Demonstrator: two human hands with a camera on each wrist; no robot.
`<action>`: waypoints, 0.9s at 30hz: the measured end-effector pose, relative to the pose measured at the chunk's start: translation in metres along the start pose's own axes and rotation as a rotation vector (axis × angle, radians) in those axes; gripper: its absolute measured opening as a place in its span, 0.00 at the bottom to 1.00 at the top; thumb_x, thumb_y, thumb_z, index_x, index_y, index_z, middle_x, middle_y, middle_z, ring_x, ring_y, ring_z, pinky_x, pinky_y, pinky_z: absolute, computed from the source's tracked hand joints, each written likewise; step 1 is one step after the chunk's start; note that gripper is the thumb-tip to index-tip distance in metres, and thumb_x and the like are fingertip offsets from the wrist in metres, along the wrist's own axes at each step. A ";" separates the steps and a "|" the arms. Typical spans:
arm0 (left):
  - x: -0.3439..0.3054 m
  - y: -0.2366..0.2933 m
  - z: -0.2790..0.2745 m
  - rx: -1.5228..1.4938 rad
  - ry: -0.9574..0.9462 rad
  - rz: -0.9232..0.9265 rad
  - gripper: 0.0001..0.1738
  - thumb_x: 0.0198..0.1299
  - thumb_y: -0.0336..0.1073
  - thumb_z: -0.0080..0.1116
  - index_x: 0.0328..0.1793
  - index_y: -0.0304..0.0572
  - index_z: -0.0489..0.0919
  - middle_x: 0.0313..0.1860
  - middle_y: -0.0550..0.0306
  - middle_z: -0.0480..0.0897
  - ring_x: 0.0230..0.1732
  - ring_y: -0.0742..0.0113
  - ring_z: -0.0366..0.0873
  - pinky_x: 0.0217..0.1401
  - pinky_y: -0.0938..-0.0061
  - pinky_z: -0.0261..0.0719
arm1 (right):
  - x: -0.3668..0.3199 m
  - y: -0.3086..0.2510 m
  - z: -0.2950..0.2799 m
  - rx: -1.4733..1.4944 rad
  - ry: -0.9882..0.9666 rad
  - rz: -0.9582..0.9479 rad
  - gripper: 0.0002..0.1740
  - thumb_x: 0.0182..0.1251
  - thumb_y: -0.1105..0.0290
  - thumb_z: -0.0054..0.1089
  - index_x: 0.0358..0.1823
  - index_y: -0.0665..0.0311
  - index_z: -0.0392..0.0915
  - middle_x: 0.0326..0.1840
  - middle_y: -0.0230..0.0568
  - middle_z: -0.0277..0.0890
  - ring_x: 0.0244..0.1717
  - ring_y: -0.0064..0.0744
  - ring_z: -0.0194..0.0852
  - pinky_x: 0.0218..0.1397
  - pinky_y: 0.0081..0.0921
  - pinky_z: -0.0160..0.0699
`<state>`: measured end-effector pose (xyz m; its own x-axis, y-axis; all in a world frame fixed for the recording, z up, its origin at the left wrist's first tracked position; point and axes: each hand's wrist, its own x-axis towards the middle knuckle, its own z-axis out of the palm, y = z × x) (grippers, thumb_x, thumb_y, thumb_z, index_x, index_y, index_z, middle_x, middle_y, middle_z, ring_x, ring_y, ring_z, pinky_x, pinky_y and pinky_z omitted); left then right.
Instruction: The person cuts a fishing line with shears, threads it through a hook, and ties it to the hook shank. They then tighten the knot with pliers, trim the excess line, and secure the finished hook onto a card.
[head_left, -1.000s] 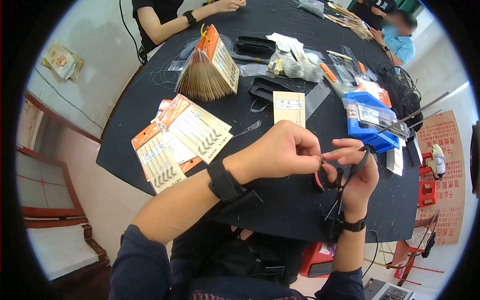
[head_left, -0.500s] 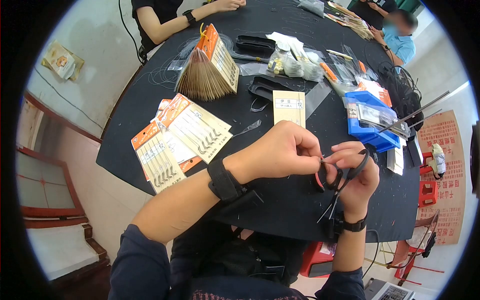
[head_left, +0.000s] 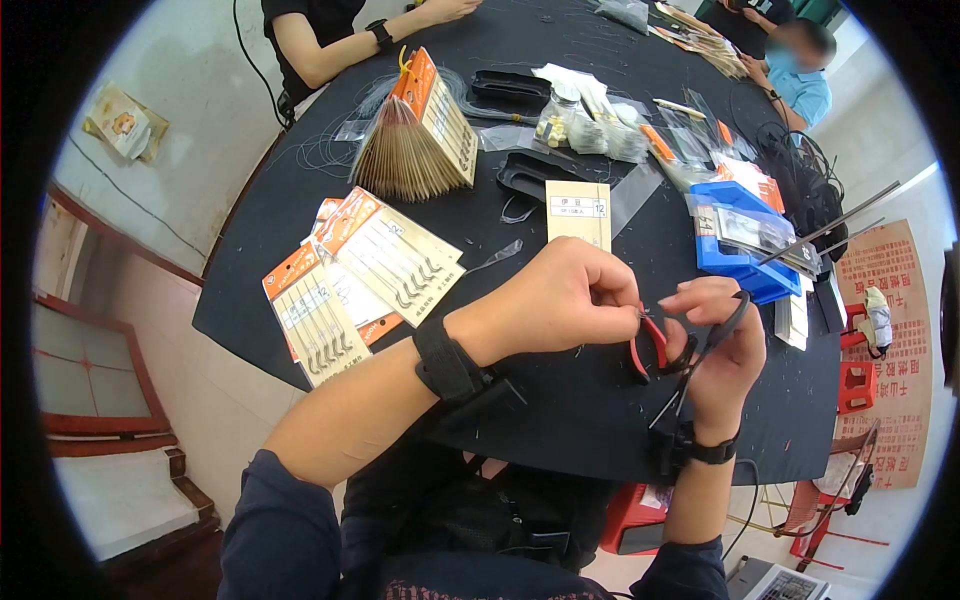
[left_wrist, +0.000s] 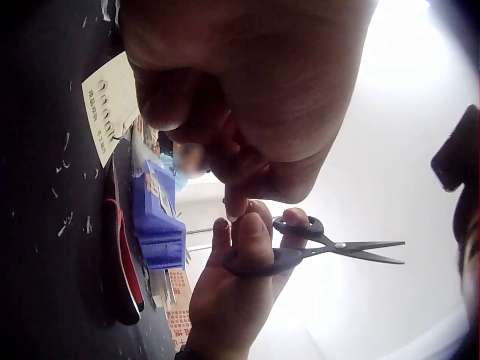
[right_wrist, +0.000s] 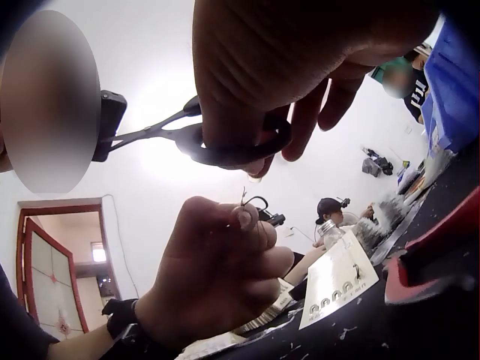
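Observation:
My left hand point(head_left: 570, 305) is curled with thumb and forefinger pinching a small dark fish hook point(right_wrist: 259, 201), a bit of line sticking up beside it in the right wrist view. Just to its right, my right hand point(head_left: 725, 350) holds black scissors point(left_wrist: 337, 246) by the finger loops. Their blades point back toward the wrist and stand slightly apart. Between the hands in the head view, pliers with red handles point(head_left: 648, 350) lie on the table. A cream card point(head_left: 578, 218) marked 12 lies beyond my left hand; the right wrist view shows hooks along it.
On the black tabletop point(head_left: 300, 200), hook cards point(head_left: 390, 255) lie at left, behind them a fanned card bundle point(head_left: 415, 150). A blue bin point(head_left: 745, 270) stands at right. Bags point(head_left: 600, 135) and black trays point(head_left: 530, 180) lie farther back. Other people sit across the table.
My right hand has drawn slightly right, away from my left fingertips, and a gap now shows between them. The scissors moved with it, uncovering more of the pliers. My left hand stays nearly still.

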<state>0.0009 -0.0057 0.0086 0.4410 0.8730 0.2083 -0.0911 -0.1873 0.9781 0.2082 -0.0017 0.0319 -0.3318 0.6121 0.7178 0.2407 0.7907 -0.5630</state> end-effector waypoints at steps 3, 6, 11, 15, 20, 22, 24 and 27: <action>0.000 0.002 0.000 -0.006 -0.005 -0.019 0.05 0.55 0.28 0.64 0.28 0.34 0.82 0.22 0.69 0.78 0.25 0.86 0.71 0.27 0.85 0.66 | 0.001 0.000 -0.003 -0.039 -0.045 -0.022 0.16 0.44 0.82 0.73 0.32 0.60 0.75 0.34 0.39 0.85 0.40 0.38 0.81 0.48 0.33 0.80; 0.000 0.002 0.000 -0.010 -0.004 -0.023 0.05 0.55 0.28 0.63 0.28 0.34 0.82 0.21 0.69 0.78 0.25 0.86 0.70 0.27 0.85 0.66 | 0.002 0.000 -0.004 -0.110 -0.117 -0.076 0.18 0.43 0.82 0.74 0.34 0.60 0.75 0.34 0.39 0.84 0.41 0.38 0.81 0.48 0.33 0.80; 0.000 0.001 0.000 0.024 0.072 0.036 0.05 0.56 0.27 0.62 0.29 0.34 0.83 0.22 0.68 0.79 0.25 0.86 0.71 0.26 0.85 0.66 | -0.001 -0.002 -0.005 -0.095 -0.068 0.065 0.19 0.49 0.69 0.76 0.39 0.62 0.74 0.44 0.42 0.81 0.46 0.36 0.77 0.50 0.30 0.74; -0.001 0.006 0.000 0.034 0.231 0.095 0.05 0.57 0.27 0.61 0.30 0.32 0.83 0.24 0.67 0.80 0.25 0.86 0.71 0.26 0.87 0.66 | -0.003 -0.001 -0.009 -0.021 -0.014 0.264 0.28 0.58 0.50 0.69 0.45 0.66 0.71 0.51 0.42 0.73 0.52 0.33 0.69 0.55 0.28 0.65; -0.001 0.008 -0.001 0.063 0.359 0.139 0.06 0.58 0.26 0.60 0.31 0.31 0.83 0.25 0.66 0.80 0.25 0.87 0.71 0.26 0.87 0.66 | 0.000 -0.003 -0.013 -0.036 -0.106 0.432 0.22 0.52 0.63 0.72 0.42 0.68 0.73 0.42 0.37 0.74 0.42 0.25 0.71 0.44 0.22 0.68; -0.002 0.009 -0.002 0.117 0.362 0.162 0.06 0.59 0.26 0.59 0.32 0.30 0.83 0.25 0.66 0.81 0.25 0.87 0.71 0.26 0.87 0.66 | 0.001 -0.002 -0.011 0.010 -0.144 0.437 0.12 0.44 0.76 0.71 0.28 0.68 0.74 0.27 0.33 0.72 0.26 0.19 0.70 0.29 0.17 0.68; -0.002 0.009 -0.002 0.134 0.375 0.190 0.05 0.58 0.26 0.60 0.32 0.31 0.83 0.25 0.66 0.81 0.25 0.87 0.70 0.26 0.87 0.66 | 0.000 -0.002 -0.014 -0.092 -0.244 0.421 0.13 0.43 0.75 0.72 0.23 0.69 0.72 0.23 0.33 0.70 0.22 0.19 0.68 0.25 0.17 0.67; -0.003 0.012 -0.002 0.151 0.387 0.225 0.05 0.58 0.25 0.60 0.32 0.31 0.83 0.25 0.65 0.81 0.25 0.87 0.70 0.26 0.87 0.66 | 0.001 -0.006 -0.011 -0.161 -0.300 0.418 0.16 0.41 0.75 0.72 0.17 0.70 0.69 0.16 0.34 0.65 0.16 0.19 0.64 0.21 0.18 0.62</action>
<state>-0.0033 -0.0094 0.0200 0.0571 0.9016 0.4287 -0.0026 -0.4293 0.9032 0.2166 -0.0056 0.0407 -0.4182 0.8629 0.2839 0.5374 0.4869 -0.6886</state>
